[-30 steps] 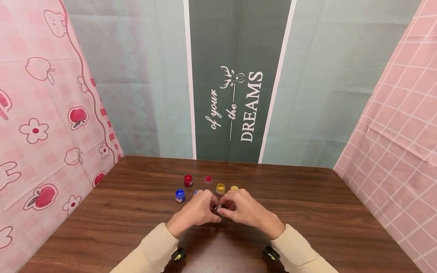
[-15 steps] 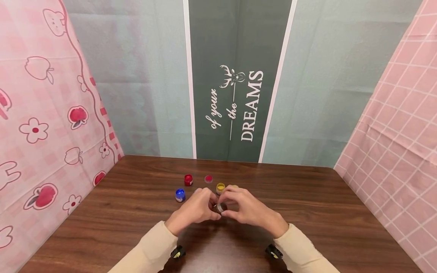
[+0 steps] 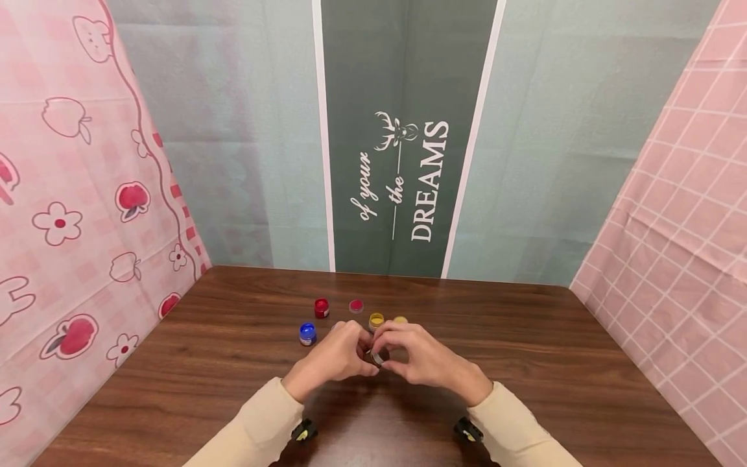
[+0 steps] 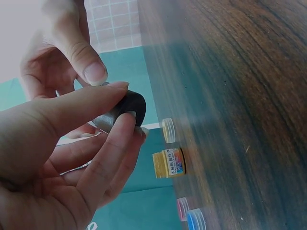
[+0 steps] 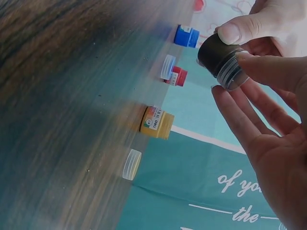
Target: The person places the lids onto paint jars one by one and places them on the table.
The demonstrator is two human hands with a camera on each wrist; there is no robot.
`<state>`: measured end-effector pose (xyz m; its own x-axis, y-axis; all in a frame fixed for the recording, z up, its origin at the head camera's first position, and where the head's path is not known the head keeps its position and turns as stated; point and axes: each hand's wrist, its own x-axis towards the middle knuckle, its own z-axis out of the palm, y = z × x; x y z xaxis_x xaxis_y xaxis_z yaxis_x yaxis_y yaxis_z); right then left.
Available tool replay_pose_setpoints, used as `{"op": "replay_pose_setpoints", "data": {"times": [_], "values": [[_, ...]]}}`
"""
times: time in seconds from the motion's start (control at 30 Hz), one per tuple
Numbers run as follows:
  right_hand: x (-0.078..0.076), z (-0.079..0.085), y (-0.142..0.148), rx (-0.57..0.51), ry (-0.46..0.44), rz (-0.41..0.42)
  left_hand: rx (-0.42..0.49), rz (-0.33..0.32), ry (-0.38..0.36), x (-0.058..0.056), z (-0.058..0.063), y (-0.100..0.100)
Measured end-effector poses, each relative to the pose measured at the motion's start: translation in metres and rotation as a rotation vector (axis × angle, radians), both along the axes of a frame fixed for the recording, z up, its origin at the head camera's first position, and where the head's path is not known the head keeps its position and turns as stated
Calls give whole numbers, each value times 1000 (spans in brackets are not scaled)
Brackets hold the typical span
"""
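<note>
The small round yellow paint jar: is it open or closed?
Open: the small round yellow paint jar shows uncovered yellow paint in the head view, and a clear, yellow-stained plastic lid lies apart from it.

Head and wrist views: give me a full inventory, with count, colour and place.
Dark jar: 1, blackish, between the hands
Clear lid: 1, transparent, at the dark jar's end
Blue jar: 1, blue, table's left group
Red jar: 1, red, beyond the blue jar
Yellow jar: 1, yellow, beyond the hands
Red lid: 1, red, right of the red jar
Yellow lid: 1, pale yellow, right of the yellow jar
Blue lid: 1, blue, on the table
Table: 1, brown, underneath
Backdrop: 1, greenish, white lettering, behind
Side cloths: 2, pink, left and right
Sleeves: 2, cream, forearms
Left hand: 1, bare, gripping the dark jar
Right hand: 1, bare, pinching the clear lid
</note>
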<state>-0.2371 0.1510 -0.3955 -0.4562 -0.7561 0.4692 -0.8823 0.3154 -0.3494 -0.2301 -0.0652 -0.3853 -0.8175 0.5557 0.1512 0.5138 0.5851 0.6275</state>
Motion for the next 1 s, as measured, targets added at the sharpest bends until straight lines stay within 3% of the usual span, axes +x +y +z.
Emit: {"op": "replay_pose_setpoints", "data": {"times": [0.17, 0.43, 0.63, 0.83, 1.0], "values": [[1, 1, 0, 5, -25, -11, 3, 1, -2, 1, 0, 0], [5, 2, -4, 0, -170, -112, 9, -1, 15, 1, 1, 1], [6, 3, -6, 6, -171, -154, 8, 7, 20, 3, 1, 2], [5, 3, -4, -20, -188, -141, 10, 9, 6, 2, 1, 1], [3, 3, -1, -74, -99, -96, 5, 12, -21, 1, 1, -1]]}}
